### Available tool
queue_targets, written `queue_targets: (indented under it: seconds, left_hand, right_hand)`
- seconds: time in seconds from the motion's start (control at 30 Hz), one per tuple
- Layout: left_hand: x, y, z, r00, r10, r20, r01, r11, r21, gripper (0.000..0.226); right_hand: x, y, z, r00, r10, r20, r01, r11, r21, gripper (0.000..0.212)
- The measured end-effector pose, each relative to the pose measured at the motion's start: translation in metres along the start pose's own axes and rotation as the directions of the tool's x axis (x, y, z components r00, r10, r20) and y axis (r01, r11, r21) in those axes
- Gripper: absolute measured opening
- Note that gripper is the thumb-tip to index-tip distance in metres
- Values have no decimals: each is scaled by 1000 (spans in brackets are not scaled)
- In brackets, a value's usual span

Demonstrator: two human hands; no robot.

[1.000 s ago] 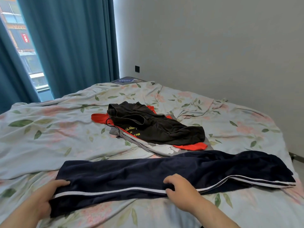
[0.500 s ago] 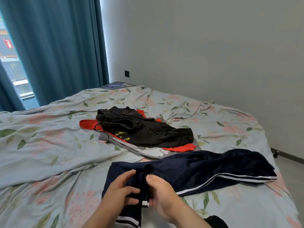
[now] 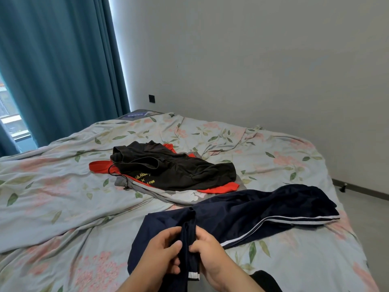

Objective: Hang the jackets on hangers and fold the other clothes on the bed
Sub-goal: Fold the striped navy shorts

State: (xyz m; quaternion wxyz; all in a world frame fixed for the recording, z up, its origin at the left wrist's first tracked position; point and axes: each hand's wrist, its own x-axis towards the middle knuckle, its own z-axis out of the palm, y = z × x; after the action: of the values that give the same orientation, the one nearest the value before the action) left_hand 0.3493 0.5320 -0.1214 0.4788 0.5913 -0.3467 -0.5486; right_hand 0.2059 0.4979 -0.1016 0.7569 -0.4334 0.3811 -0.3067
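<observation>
Hands close together: L hand (image 3: pixel 161 252) + R hand (image 3: pixel 210 257) pinch navy trousers (image 3: pixel 263 211) fold; fingertips partly hidden, forearms cut off.

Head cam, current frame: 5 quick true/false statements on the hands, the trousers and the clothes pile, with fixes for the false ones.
1. The left hand and the right hand both grip one end of the navy trousers. True.
2. The navy trousers lie spread flat, untouched. False: their near end is bunched and lifted between the hands, and the rest lies on the bed.
3. The black garment lies on top of the red garment. True.
4. The black garment is folded into a neat square. False: it lies crumpled and unfolded.
5. A teal curtain hangs beyond the bed, at the picture's left. True.
</observation>
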Motion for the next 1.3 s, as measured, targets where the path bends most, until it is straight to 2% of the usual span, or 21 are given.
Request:
queue_targets:
  seconds: [0.1, 0.17, 0.2, 0.23, 0.3, 0.4, 0.5, 0.57, 0.63, 0.73, 0.83, 0.9, 0.97, 1.07, 1.17, 1.23, 1.3]
  left_hand:
    - [-1, 6, 6, 1000, -12, 3, 12, 998, 59, 19]
    - [-2, 10, 12, 999, 26, 19, -29, 986, 165, 13]
    - [-3, 12, 15, 999, 34, 25, -37, 986, 162, 7]
    - [-2, 11, 16, 999, 35, 25, -38, 988, 146, 15]
    - [1, 11, 17, 1000, 22, -21, -19, 994, 104, 29]
    - [5, 18, 15, 984, 63, -164, -60, 998, 23, 21]
    - [8, 32, 17, 967, 84, -242, -129, 976, -177, 23]
    - [8, 39, 26, 973, 83, -214, -136, 960, -246, 24]
    - [8, 40, 38, 982, 90, -167, -129, 963, -236, 23]
    - [8, 42, 47, 989, 107, -101, -135, 934, -332, 28]
    - [13, 45, 45, 992, 91, -85, -119, 891, -438, 28]
    - [20, 47, 41, 996, 46, -81, -80, 868, -490, 30]
    - [28, 50, 34, 996, 33, -85, -72, 859, -507, 30]
    - [36, 49, 16, 977, 32, -210, -103, 937, -335, 20]
    - [38, 26, -8, 905, 81, -418, -94, 996, -11, 14]
    - [36, 2, -20, 865, 165, -473, -16, 953, 302, 16]
    - [35, -18, -23, 885, 207, -417, 27, 871, 490, 27]
  right_hand:
    - [-6, -3, -4, 998, -4, 68, 0, 998, 60, 39]
    - [-8, -1, -5, 997, -20, 70, 14, 997, 74, 31]
    - [-9, 0, -6, 997, -31, 65, 25, 995, 94, 30]
    - [-8, 2, -8, 998, -41, 55, 34, 992, 121, 31]
    - [-8, 3, -12, 998, -58, 28, 52, 985, 165, 37]
    - [-9, 1, -16, 996, -88, -9, 88, 986, 139, 46]
    - [-12, -1, -12, 995, -100, -30, 102, 993, 66, 51]
    - [-15, -1, -7, 994, -104, -37, 106, 993, 47, 47]
    - [-15, 1, -7, 995, -91, -49, 94, 994, 63, 34]
    - [-17, 2, -10, 997, -70, -22, 73, 974, 215, 23]
    - [-15, 4, -18, 998, -66, -5, 65, 955, 289, 38]
    - [-10, 6, -21, 996, -90, -10, 90, 964, 251, 33]
    - [-8, 5, -25, 995, -92, -50, 100, 977, 189, 41]
    - [-7, 3, -31, 982, -100, -162, 107, 994, 36, 47]
    - [-7, 0, -33, 964, -72, -256, 64, 997, -40, 47]
    - [-8, -8, -39, 955, -71, -287, 35, 991, -131, 49]
    - [-5, -21, -54, 946, -133, -296, 51, 962, -268, 52]
